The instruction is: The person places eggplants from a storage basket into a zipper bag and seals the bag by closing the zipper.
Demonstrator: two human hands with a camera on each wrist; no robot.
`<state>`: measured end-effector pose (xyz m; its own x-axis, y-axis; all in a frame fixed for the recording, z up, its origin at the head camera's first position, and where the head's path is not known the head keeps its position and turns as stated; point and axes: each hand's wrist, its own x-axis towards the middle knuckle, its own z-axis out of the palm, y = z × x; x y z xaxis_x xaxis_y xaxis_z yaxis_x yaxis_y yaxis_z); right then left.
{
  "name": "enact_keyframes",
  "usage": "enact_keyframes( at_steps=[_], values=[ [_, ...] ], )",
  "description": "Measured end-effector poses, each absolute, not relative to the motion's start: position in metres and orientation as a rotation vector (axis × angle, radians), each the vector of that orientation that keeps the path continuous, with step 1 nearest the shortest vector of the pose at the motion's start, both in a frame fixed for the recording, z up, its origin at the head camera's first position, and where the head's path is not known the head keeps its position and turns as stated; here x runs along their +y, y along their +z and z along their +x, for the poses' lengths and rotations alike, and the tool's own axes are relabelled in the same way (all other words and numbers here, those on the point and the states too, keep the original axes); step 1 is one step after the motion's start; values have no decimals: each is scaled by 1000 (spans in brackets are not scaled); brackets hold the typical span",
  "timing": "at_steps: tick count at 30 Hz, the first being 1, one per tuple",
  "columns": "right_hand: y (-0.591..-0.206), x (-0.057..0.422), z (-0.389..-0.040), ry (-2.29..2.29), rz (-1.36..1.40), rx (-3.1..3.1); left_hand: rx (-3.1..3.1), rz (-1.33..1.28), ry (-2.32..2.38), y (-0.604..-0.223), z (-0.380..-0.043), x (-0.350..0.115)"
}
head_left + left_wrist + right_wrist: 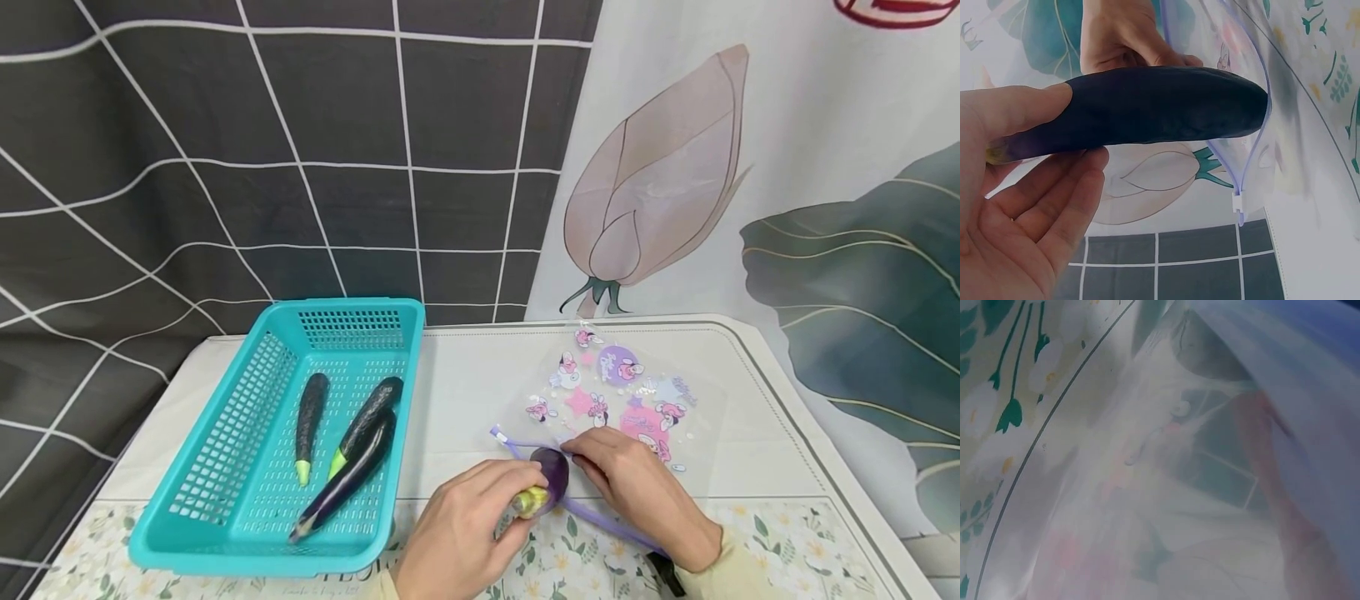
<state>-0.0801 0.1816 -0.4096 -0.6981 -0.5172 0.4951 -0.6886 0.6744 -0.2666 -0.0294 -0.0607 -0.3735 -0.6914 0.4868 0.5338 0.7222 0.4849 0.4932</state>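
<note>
While the eggplant (553,472) enters, hands part the bag (622,400) mouth.

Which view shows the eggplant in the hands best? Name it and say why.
The left wrist view: the eggplant fills the frame, its tip entering the zip bag. The head view shows only its end between left hand and right hand. The right wrist view shows only plastic.
</note>
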Motion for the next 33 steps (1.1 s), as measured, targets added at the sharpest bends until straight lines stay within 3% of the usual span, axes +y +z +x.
enact_keyframes(
  at_steps=[33],
  values=[
    [-409, 182, -81, 610, 965, -2488, -2424, -1010, -974, -384, -36, -56]
  ],
)
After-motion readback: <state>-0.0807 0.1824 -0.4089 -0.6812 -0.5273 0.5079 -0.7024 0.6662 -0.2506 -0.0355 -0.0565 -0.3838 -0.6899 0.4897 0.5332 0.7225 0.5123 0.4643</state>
